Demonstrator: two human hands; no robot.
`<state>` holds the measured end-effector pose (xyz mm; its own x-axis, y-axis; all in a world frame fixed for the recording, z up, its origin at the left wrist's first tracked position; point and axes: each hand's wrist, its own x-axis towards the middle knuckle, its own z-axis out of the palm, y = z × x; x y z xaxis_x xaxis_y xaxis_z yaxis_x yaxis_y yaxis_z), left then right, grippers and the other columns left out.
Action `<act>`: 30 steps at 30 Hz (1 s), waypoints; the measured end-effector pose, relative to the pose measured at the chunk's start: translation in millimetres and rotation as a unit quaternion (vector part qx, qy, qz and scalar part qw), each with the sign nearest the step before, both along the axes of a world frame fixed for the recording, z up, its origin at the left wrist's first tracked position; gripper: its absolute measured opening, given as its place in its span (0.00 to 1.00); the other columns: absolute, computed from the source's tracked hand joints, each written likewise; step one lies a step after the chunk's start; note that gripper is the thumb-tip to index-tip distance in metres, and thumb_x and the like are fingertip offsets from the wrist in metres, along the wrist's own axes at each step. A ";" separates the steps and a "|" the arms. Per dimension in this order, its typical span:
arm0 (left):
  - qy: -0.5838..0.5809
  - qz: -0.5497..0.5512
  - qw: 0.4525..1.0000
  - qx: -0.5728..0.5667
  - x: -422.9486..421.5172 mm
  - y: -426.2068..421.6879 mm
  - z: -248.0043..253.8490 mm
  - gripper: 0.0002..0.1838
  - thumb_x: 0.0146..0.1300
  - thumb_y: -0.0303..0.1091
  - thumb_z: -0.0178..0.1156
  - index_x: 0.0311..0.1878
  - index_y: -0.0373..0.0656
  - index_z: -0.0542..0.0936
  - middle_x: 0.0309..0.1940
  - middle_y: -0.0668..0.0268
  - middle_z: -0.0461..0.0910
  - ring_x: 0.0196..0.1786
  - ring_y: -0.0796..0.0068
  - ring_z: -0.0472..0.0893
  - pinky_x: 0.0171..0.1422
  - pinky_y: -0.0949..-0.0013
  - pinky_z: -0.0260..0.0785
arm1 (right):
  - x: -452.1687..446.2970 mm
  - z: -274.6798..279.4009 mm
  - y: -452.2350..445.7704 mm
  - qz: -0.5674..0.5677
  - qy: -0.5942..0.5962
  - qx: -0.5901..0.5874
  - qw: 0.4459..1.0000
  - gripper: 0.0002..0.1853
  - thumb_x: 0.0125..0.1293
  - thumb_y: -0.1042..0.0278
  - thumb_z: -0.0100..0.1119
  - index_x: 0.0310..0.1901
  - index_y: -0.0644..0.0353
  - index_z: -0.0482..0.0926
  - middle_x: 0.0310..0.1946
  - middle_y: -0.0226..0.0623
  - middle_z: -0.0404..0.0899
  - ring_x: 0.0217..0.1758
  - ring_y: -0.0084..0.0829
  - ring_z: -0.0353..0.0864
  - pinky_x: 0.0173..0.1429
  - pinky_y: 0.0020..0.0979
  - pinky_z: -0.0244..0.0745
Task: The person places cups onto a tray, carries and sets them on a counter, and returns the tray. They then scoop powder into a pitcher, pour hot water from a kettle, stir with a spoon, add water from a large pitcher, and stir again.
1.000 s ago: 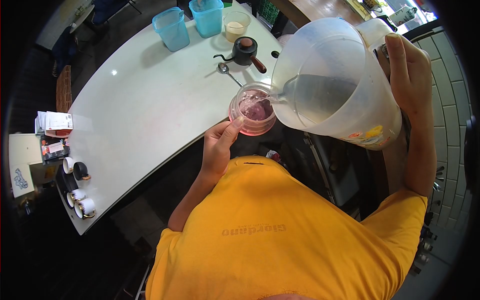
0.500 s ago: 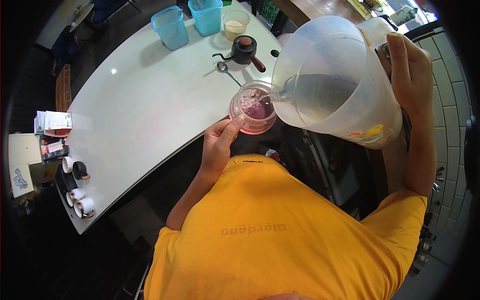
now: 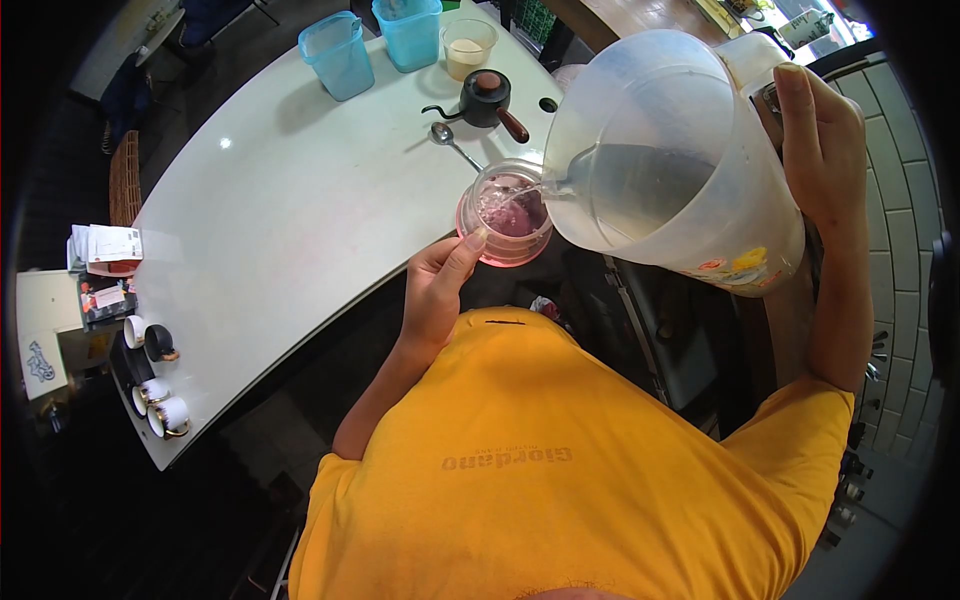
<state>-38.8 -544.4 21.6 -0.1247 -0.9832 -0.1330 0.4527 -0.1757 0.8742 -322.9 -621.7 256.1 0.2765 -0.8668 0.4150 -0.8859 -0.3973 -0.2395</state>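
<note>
My left hand (image 3: pixel 440 285) grips the near rim of a clear round container (image 3: pixel 508 252) with pink liquid inside, at the near edge of the white table (image 3: pixel 280 200). My right hand (image 3: pixel 822 150) is closed on the handle of a large translucent pitcher (image 3: pixel 650 100), tilted toward the container. Clear liquid runs from its spout into the pink liquid. Just beyond the container lies a metal spoon (image 3: pixel 455 143), its near end hidden behind the rim. A small black kettle (image 3: pixel 486 100) with a brown wooden handle stands farther back.
Two blue plastic containers (image 3: pixel 337 58) and a clear cup of beige contents (image 3: pixel 467 50) stand along the table's far side. At the left end are papers (image 3: pixel 112 243) and several cups (image 3: pixel 168 415). A tiled wall (image 3: pixel 900 220) rises at the right.
Liquid keeps running from the pitcher into the container. The view has shifted very slightly; both hands keep their holds, and nothing was let go.
</note>
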 end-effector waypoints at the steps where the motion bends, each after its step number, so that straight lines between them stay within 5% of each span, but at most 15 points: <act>1: -0.009 -0.004 1.000 0.013 0.3 0.1 1.0 0.22 0.68 0.36 0.58 0.17 0.45 0.66 0.17 0.76 0.58 0.24 0.83 0.55 0.30 0.75 0.48 | -0.8 0.9 0.0 -0.001 0.009 0.002 1.000 0.28 0.76 0.48 0.40 0.31 0.67 0.77 0.17 0.29 0.70 0.23 0.17 0.62 0.27 0.26 0.59; 22: 0.016 0.000 1.000 -0.014 -5.0 2.0 -3.5 0.19 0.70 0.35 0.57 0.21 0.41 0.74 0.18 0.82 0.58 0.24 0.90 0.53 0.27 0.77 0.43 | -3.3 -2.0 2.7 -0.006 0.014 -0.016 1.000 0.27 0.76 0.48 0.41 0.32 0.66 0.78 0.16 0.28 0.69 0.22 0.17 0.61 0.26 0.27 0.57; 30: -0.008 -0.003 1.000 0.014 -5.3 2.8 0.3 0.22 0.68 0.36 0.57 0.17 0.45 0.66 0.17 0.76 0.57 0.24 0.84 0.54 0.31 0.75 0.48 | -2.6 -2.4 5.6 -0.006 0.007 -0.007 1.000 0.28 0.76 0.48 0.41 0.32 0.67 0.78 0.16 0.28 0.69 0.22 0.18 0.62 0.27 0.26 0.59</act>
<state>-44.1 -541.5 21.9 -0.1281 -0.9785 -0.1617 0.4375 -0.2021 0.8762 -325.5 -616.1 253.7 0.2732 -0.8644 0.4222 -0.8937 -0.3905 -0.2211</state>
